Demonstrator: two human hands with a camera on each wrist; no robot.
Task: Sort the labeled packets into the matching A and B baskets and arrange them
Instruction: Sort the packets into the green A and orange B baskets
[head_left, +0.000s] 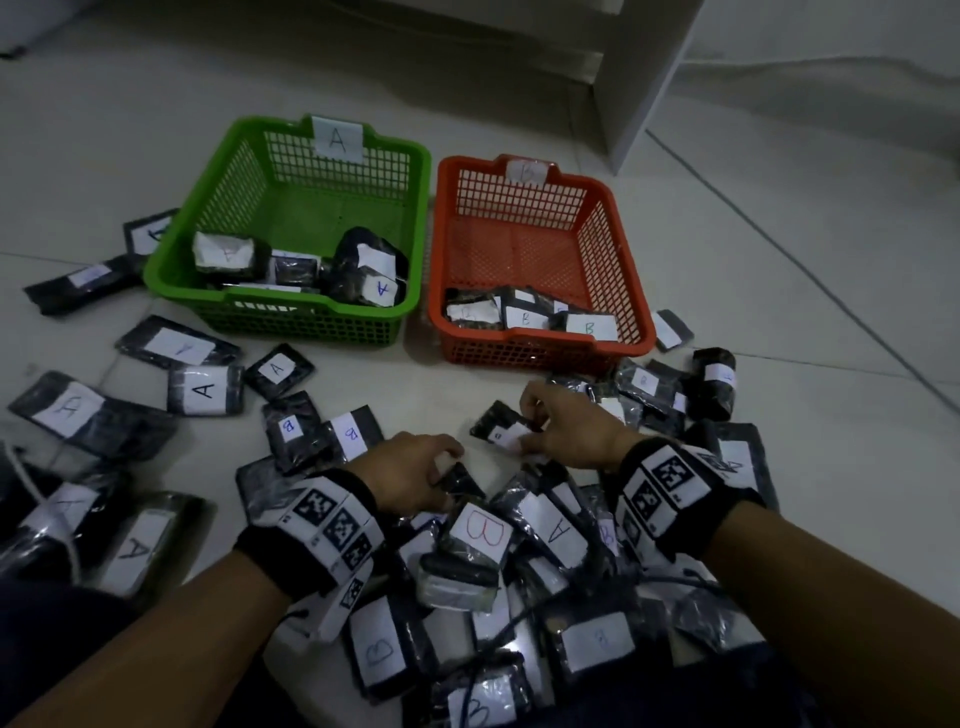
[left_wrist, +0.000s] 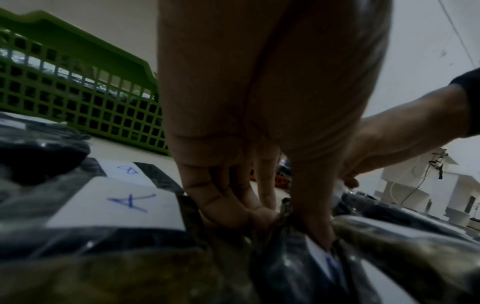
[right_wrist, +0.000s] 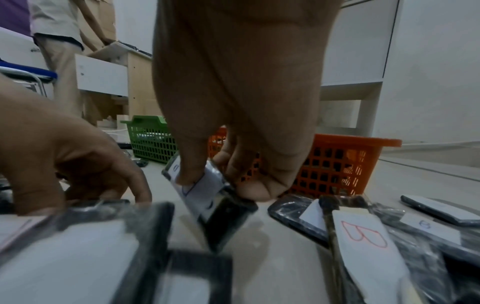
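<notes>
Packet (head_left: 500, 425) hangs pinched by its near end in the right hand (head_left: 569, 431), long axis tilted toward the orange basket (head_left: 626, 270) just beyond, while the left hand (head_left: 415, 470) pinches another packet (head_left: 460, 480) on the floor (head_left: 415, 379) pile.

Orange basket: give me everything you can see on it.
The orange basket is a rectangular plastic crate with lattice walls, a perforated floor and a solid rolled rim. A white paper label marked B hangs on its far wall. It sits upright on the tiled floor, to the right of the green basket. Several dark packets with white B labels lie along its near wall; the rest of the floor is bare. Neither hand touches it.
</notes>
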